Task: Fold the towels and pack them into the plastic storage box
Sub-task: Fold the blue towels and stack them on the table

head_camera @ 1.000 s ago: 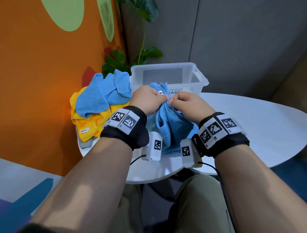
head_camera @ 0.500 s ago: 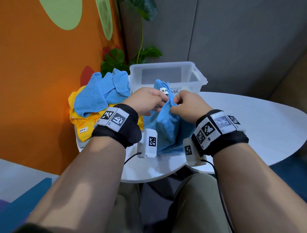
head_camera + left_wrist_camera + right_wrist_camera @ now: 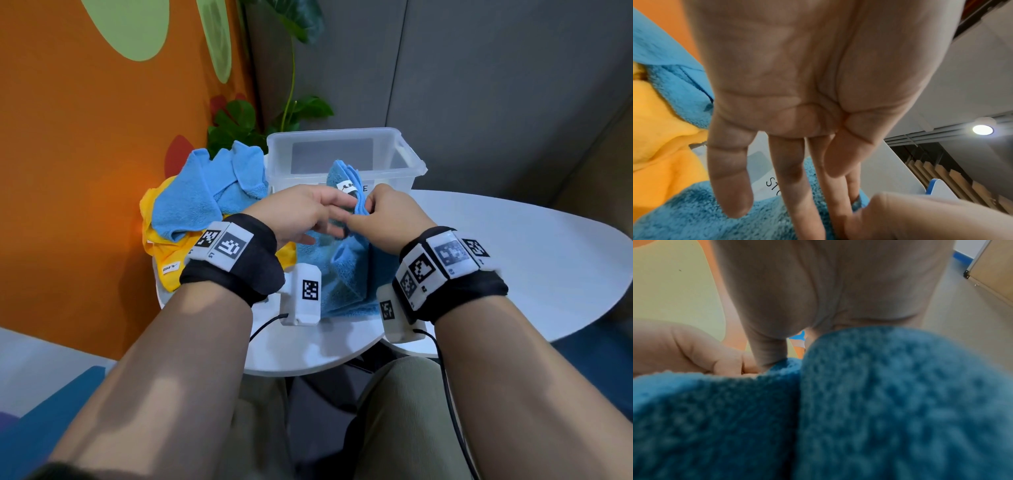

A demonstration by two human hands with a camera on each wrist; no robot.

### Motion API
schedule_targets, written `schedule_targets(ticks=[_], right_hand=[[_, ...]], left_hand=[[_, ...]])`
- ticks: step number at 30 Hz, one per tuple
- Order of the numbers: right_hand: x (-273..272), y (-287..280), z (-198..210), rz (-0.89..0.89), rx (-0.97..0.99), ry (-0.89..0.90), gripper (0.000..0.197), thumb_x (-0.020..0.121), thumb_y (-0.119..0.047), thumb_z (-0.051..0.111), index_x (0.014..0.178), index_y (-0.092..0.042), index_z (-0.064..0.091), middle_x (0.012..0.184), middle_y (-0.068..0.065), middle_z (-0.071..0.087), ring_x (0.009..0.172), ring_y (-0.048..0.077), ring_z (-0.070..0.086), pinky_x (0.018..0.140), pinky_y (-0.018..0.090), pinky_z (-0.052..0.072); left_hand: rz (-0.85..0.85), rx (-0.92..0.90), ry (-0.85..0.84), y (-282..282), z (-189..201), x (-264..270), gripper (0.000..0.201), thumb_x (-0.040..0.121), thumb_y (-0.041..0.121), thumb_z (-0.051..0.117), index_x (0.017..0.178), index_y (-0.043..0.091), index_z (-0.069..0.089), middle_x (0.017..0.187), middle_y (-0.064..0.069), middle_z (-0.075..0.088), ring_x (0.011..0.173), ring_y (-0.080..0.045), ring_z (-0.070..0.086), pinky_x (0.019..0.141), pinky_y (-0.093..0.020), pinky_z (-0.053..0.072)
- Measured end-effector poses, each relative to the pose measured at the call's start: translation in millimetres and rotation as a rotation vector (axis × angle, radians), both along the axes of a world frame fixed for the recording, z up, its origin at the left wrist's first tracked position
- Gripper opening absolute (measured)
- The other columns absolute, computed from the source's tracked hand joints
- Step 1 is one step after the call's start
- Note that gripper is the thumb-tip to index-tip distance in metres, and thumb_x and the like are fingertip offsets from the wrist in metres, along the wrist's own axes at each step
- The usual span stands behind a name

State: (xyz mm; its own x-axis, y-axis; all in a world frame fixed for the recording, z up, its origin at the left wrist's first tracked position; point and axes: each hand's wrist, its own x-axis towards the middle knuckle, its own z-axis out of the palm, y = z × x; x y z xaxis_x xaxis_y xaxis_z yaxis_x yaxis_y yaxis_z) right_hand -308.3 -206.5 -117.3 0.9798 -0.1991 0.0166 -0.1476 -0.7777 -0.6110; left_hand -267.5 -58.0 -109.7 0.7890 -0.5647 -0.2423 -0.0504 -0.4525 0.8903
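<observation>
Right hand (image 3: 378, 214) pinches the raised, bunched blue towel (image 3: 346, 270) at its labelled top, apparently to find an edge, left hand (image 3: 301, 214) flat-fingered against it, at the bench's 12 o'clock before the seemingly empty plastic storage box (image 3: 346, 154).

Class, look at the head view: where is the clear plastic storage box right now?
The plastic storage box sits at the table's far edge, just beyond both hands, with the towel pile on its left.
</observation>
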Motion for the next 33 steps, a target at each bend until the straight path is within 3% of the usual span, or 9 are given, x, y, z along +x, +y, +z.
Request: schedule_targets(ticks=[3,6,9,11,13,17,20,28,33], right_hand=[[1.4,-1.7,1.0,0.027,-0.034,-0.007,0.019,0.085,-0.025,0.060,0.092,-0.014,0.047,0.077,-0.003,0.051,0.073,0.017,0.050,0.054,0.022,0.035],[1.5,-3.3,2.5,0.077,-0.045,-0.043,0.007,0.085,-0.013,0.055,0.091,-0.015,0.052,0.085,-0.001,0.058,0.071,0.013,0.052,0.055,0.021,0.038],[-0.4,-4.4,7.8,0.129,-0.017,-0.103,0.012,0.085,-0.009,0.053,0.090,-0.019,0.055,0.084,-0.005,0.059,0.068,0.006,0.051,0.055,0.017,0.039],[-2.3,-5.4,12.1,0.164,-0.009,-0.158,0.016,0.084,-0.007,0.053,0.090,-0.021,0.057,0.081,-0.009,0.057,0.071,0.008,0.052,0.058,0.014,0.039],[-4.8,-5.3,16.5,0.199,0.005,-0.193,0.019,0.083,-0.005,0.053,0.090,-0.022,0.059,0.077,-0.013,0.056,0.070,0.006,0.051,0.059,0.012,0.039],[-6.7,-4.3,20.9,0.228,-0.011,-0.237,0.021,0.083,-0.005,0.053,0.093,-0.022,0.061,0.078,-0.014,0.058,0.068,0.001,0.051,0.059,0.010,0.039],[-3.7,-6.0,18.8,0.193,-0.032,-0.202,0.020,0.083,-0.010,0.056,0.099,-0.022,0.054,0.091,-0.007,0.061,0.079,0.011,0.057,0.066,0.022,0.043],[-2.6,-16.2,10.3,0.082,-0.115,-0.152,0.021,0.082,-0.002,0.050,0.093,-0.019,0.050,0.089,0.001,0.059,0.084,0.024,0.057,0.066,0.028,0.043],[-3.1,-8.3,10.6,0.114,0.001,-0.164,0.022,0.086,-0.018,0.060,0.105,-0.021,0.049,0.087,-0.008,0.057,0.078,0.013,0.056,0.063,0.022,0.043]], left_hand=[[0.070,0.015,-0.084,3.2,0.0,4.7,0.039,0.088,-0.001,0.045,0.100,0.028,0.069,0.103,0.005,0.073,0.099,-0.014,0.067,0.072,-0.026,0.041],[0.275,-0.023,-0.277,8.2,-2.1,14.9,0.021,0.084,0.001,0.061,0.086,0.021,0.065,0.092,0.000,0.066,0.077,-0.007,0.060,0.060,-0.013,0.042],[0.407,-0.052,-0.390,18.9,-4.7,26.2,0.036,0.075,0.018,0.078,0.103,0.025,0.056,0.106,0.001,0.057,0.091,-0.011,0.056,0.077,-0.026,0.046],[0.321,-0.068,-0.382,25.2,-2.8,28.8,0.057,0.074,0.020,0.079,0.122,0.032,0.051,0.123,0.003,0.053,0.110,-0.015,0.054,0.093,-0.031,0.046],[0.207,-0.075,-0.392,29.3,0.0,26.8,0.057,0.079,0.013,0.073,0.129,0.031,0.052,0.124,0.007,0.056,0.120,-0.014,0.052,0.100,-0.032,0.045],[0.179,-0.117,-0.464,31.9,5.7,23.9,0.022,0.081,0.003,0.068,0.094,0.020,0.066,0.088,0.006,0.067,0.082,-0.006,0.062,0.080,-0.024,0.051],[0.224,-0.146,-0.542,31.7,8.2,25.0,0.024,0.080,0.004,0.070,0.081,0.025,0.058,0.077,0.012,0.061,0.068,0.000,0.054,0.067,-0.017,0.045],[0.263,-0.222,-0.617,34.8,9.0,25.3,0.033,0.081,0.002,0.067,0.086,0.026,0.045,0.082,0.000,0.063,0.072,-0.011,0.058,0.068,-0.032,0.048],[0.215,-0.215,-0.596,32.3,6.6,22.5,0.031,0.083,-0.001,0.064,0.094,0.021,0.045,0.073,0.001,0.062,0.063,-0.009,0.055,0.062,-0.026,0.045]])
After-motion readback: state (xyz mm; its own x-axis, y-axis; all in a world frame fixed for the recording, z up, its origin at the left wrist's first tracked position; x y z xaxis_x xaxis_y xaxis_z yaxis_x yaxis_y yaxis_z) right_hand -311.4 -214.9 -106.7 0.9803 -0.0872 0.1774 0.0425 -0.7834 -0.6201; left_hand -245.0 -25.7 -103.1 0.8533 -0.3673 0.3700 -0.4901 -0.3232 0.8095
